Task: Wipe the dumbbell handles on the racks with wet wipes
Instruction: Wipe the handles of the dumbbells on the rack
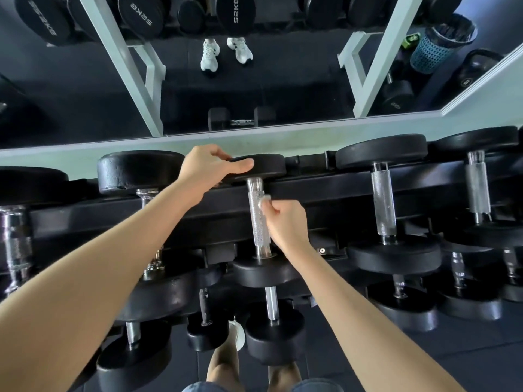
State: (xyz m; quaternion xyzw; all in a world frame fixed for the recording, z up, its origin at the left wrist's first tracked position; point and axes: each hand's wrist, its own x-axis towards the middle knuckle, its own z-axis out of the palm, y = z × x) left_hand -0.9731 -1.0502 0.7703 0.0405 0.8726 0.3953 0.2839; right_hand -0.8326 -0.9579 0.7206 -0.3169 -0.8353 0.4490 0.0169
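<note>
A black dumbbell lies on the top tier of the rack (311, 188) in the middle, its knurled steel handle (258, 222) pointing toward me. My right hand (285, 224) pinches a small crumpled wet wipe (265, 200) against the right side of that handle, near its far end. My left hand (209, 168) rests on the dumbbell's far head (268, 165), thumb along the front edge and fingers curled over the top. The near head (263, 271) sits below my right wrist.
More dumbbells sit on the rack, one to the left (141, 171) and two to the right (382, 199) (478, 185), with lower tiers holding others (273, 332). A mirror behind reflects the rack frame, my shoes and a blue bin (437, 43). My legs stand close below.
</note>
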